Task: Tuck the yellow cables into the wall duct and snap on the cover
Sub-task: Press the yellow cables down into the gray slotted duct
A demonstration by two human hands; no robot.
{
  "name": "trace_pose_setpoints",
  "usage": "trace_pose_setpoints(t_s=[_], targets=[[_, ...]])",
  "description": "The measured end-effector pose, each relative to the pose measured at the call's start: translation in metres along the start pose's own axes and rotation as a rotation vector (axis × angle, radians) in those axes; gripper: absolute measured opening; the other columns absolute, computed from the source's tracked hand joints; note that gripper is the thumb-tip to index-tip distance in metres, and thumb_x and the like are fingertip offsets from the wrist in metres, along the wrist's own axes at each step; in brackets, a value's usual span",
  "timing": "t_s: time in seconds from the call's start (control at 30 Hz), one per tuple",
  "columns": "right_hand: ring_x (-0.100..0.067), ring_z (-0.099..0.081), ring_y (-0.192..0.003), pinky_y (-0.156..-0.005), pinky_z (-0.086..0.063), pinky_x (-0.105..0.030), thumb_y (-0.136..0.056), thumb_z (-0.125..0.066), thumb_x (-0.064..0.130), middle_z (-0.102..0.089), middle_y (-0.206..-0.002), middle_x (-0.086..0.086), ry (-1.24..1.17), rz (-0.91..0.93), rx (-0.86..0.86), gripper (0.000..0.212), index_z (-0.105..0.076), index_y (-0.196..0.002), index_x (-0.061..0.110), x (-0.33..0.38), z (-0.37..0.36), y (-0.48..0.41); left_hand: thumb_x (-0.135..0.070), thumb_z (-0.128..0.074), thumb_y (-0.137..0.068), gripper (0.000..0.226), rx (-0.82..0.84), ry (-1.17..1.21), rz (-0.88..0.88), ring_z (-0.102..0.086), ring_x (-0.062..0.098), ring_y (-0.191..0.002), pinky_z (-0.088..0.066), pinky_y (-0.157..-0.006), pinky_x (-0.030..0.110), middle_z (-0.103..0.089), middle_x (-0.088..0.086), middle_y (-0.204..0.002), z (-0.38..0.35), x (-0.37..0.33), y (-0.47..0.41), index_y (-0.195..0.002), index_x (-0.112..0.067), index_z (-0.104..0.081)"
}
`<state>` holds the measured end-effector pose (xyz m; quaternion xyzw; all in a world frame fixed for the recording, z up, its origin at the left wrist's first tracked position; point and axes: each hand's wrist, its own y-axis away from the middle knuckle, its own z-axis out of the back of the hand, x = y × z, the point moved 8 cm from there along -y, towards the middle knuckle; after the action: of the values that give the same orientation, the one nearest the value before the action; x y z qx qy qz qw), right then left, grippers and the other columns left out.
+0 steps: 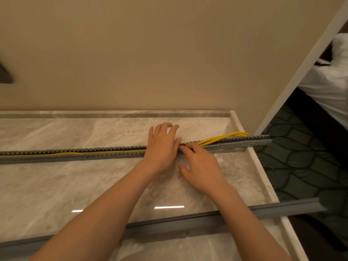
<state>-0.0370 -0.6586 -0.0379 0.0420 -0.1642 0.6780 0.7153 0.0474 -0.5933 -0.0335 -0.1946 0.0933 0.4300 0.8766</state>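
Observation:
A long grey slotted duct (75, 154) lies across the marble counter (56, 185), its right end past the counter's edge. Yellow cables (224, 137) lie inside its left stretch and bow up out of it near the right end. My left hand (162, 147) rests flat over the duct, fingers spread toward the wall. Just to its right, my right hand (201, 166) presses its fingertips down into the duct where the cables enter. The grey cover strip (188, 223) lies loose across the near part of the counter, under my forearms.
A beige wall (150, 53) rises behind the counter's raised back lip. At the right a white door frame (301, 68) borders dark patterned carpet (301, 166) and white bedding (333, 81). The counter's right edge has a raised white rim.

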Motion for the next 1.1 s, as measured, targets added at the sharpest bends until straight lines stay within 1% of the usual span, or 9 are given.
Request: trace_pose_setpoints(t_s=[0.17, 0.33, 0.43, 0.53, 0.67, 0.77, 0.87, 0.93, 1.1], targets=[[-0.024, -0.036, -0.129, -0.109, -0.026, -0.036, -0.086, -0.055, 0.035, -0.042, -0.140, -0.002, -0.025, 0.008, 0.032, 0.057, -0.038, -0.138, 0.022, -0.005, -0.006, 0.005, -0.042, -0.021, -0.099, 0.049, 0.127, -0.051, 0.157, -0.001, 0.025, -0.143, 0.003, -0.114, 0.053, -0.020, 0.005, -0.154, -0.024, 0.017, -0.021, -0.142, -0.021, -0.027], [-0.011, -0.025, -0.138, -0.115, -0.004, -0.033, -0.089, -0.054, 0.035, -0.036, -0.148, 0.003, -0.105, 0.010, 0.061, 0.054, -0.037, -0.140, 0.025, -0.014, -0.007, 0.005, -0.052, -0.015, -0.095, 0.056, 0.279, -0.139, 0.212, 0.005, 0.025, -0.144, 0.002, -0.115, 0.051, -0.006, 0.002, -0.158, -0.045, 0.030, -0.018, -0.146, -0.028, -0.019], [-0.006, -0.037, -0.130, -0.109, -0.018, -0.022, -0.089, -0.058, 0.029, -0.049, -0.139, 0.003, -0.320, 0.005, 0.106, 0.044, -0.050, -0.131, 0.024, -0.023, 0.004, 0.004, -0.054, -0.016, -0.094, 0.056, 0.307, -0.136, 0.221, 0.001, 0.026, -0.144, -0.004, -0.115, 0.051, -0.006, 0.002, -0.158, -0.049, 0.032, -0.019, -0.145, -0.030, -0.019], [-0.002, -0.057, -0.099, -0.085, -0.039, -0.012, -0.088, -0.061, 0.025, -0.068, -0.110, 0.005, -0.445, -0.098, 0.005, 0.026, -0.065, -0.114, 0.022, -0.056, 0.036, -0.002, -0.054, -0.017, -0.094, 0.055, 0.307, -0.137, 0.217, -0.004, 0.027, -0.144, -0.008, -0.115, 0.052, -0.008, 0.001, -0.158, -0.050, 0.033, -0.020, -0.144, -0.031, -0.020], [-0.001, -0.059, -0.087, -0.069, -0.039, -0.004, -0.092, -0.055, 0.028, -0.068, -0.092, 0.009, -0.460, -0.265, -0.115, 0.018, -0.070, -0.101, 0.022, -0.116, 0.074, -0.015, -0.053, -0.017, -0.094, 0.053, 0.310, -0.134, 0.214, -0.004, 0.027, -0.143, -0.010, -0.114, 0.052, -0.007, 0.000, -0.158, -0.050, 0.034, -0.021, -0.143, -0.032, -0.020], [-0.005, -0.060, -0.093, -0.066, -0.037, -0.008, -0.095, -0.046, 0.039, -0.069, -0.098, 0.005, -0.530, -0.421, -0.047, 0.028, -0.068, -0.103, 0.025, -0.162, 0.087, -0.026, -0.052, -0.018, -0.094, 0.052, 0.298, -0.137, 0.201, -0.006, 0.027, -0.143, -0.014, -0.113, 0.052, -0.009, 0.000, -0.157, -0.050, 0.033, -0.021, -0.142, -0.032, -0.021], [-0.009, -0.059, -0.103, -0.086, -0.037, -0.023, -0.096, -0.029, 0.052, -0.066, -0.107, 0.008, -0.619, -0.526, 0.201, 0.045, -0.065, -0.103, 0.026, -0.190, 0.078, -0.034, -0.052, -0.020, -0.094, 0.053, 0.293, -0.131, 0.214, -0.005, 0.026, -0.143, -0.013, -0.114, 0.051, -0.008, -0.001, -0.157, -0.050, 0.034, -0.021, -0.143, -0.033, -0.020], [-0.014, -0.059, -0.105, -0.093, -0.036, -0.034, -0.095, -0.025, 0.056, -0.067, -0.106, 0.004, -0.656, -0.602, 0.236, 0.053, -0.066, -0.093, 0.022, -0.207, 0.076, -0.038, -0.051, -0.020, -0.094, 0.053, 0.291, -0.130, 0.221, -0.005, 0.025, -0.143, -0.012, -0.114, 0.050, -0.008, -0.001, -0.157, -0.050, 0.034, -0.021, -0.144, -0.033, -0.019], [-0.025, -0.063, -0.088, -0.081, -0.044, -0.039, -0.092, -0.028, 0.060, -0.065, -0.097, -0.010, -0.871, -0.813, 0.263, 0.055, -0.054, -0.079, 0.013, -0.243, 0.055, -0.032, -0.051, -0.020, -0.094, 0.054, 0.296, -0.119, 0.224, -0.003, 0.024, -0.144, -0.010, -0.115, 0.050, -0.005, -0.001, -0.158, -0.051, 0.034, -0.021, -0.144, -0.033, -0.017]])
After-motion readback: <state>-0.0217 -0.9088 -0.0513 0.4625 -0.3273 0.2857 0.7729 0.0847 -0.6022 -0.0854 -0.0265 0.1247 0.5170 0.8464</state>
